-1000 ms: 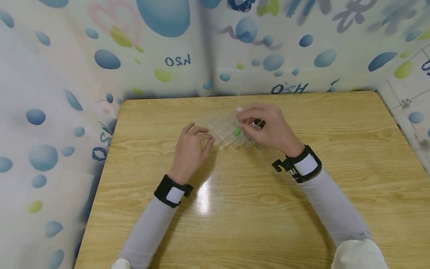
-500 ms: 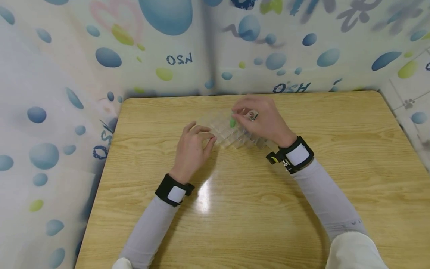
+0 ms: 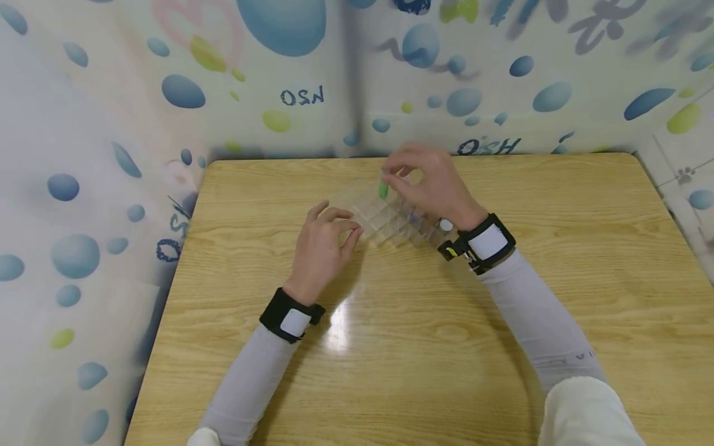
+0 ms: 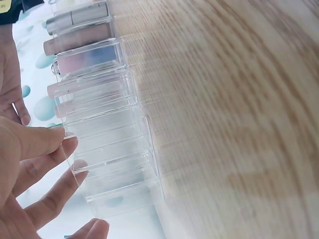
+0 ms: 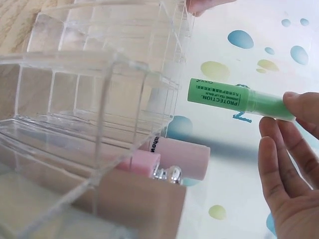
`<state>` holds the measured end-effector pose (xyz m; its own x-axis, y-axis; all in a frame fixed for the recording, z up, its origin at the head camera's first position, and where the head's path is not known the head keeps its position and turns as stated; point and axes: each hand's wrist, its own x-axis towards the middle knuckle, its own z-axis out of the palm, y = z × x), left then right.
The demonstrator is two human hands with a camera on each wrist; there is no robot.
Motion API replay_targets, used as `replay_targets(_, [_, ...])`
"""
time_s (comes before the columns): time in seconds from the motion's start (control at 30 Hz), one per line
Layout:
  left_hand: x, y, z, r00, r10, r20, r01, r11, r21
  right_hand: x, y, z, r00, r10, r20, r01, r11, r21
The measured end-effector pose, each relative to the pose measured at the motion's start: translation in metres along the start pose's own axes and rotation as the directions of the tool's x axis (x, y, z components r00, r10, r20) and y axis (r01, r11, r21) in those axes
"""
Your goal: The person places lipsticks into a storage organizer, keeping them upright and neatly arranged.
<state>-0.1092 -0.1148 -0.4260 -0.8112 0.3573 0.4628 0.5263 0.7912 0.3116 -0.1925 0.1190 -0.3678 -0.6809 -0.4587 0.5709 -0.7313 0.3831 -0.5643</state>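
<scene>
A clear plastic lipstick organizer [image 3: 379,229] with a grid of compartments stands on the table. My right hand [image 3: 432,186] pinches the white end of a green lip balm [image 5: 219,94] between thumb and fingertips, its green end pointing down over the far part of the organizer. In the right wrist view the balm is just outside the open tops of the compartments. At the organizer's left corner, my left hand [image 3: 323,244] pinches the rim with thumb and index finger, other fingers spread alongside, as the left wrist view shows.
Several tubes fill compartments on the right side: a silver one [image 4: 79,17], a brown one [image 4: 82,39], a pink-and-blue one [image 4: 87,59] and a pale pink one [image 5: 184,157]. The wooden table [image 3: 390,347] meets a patterned wall [image 3: 251,74] behind.
My right hand has moved away from me and slightly left with the lip balm, from the organizer's middle to its far side. My left hand keeps its place at the corner.
</scene>
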Motion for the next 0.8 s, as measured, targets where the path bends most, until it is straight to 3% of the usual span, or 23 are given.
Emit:
replay_targets(0.53, [-0.002, -0.001, 0.000, 1.000, -0.006, 0.023, 0.006, 1.000, 0.001, 0.010, 0.012, 0.007, 0.999, 0.044, 0.006, -0.044, 0.999, 0.007])
replay_targets(0.8, [-0.002, -0.001, -0.001, 1.000, -0.007, 0.003, 0.007, 1.000, 0.009, 0.010, 0.017, 0.010, 0.997, 0.067, 0.025, -0.068, 0.998, 0.013])
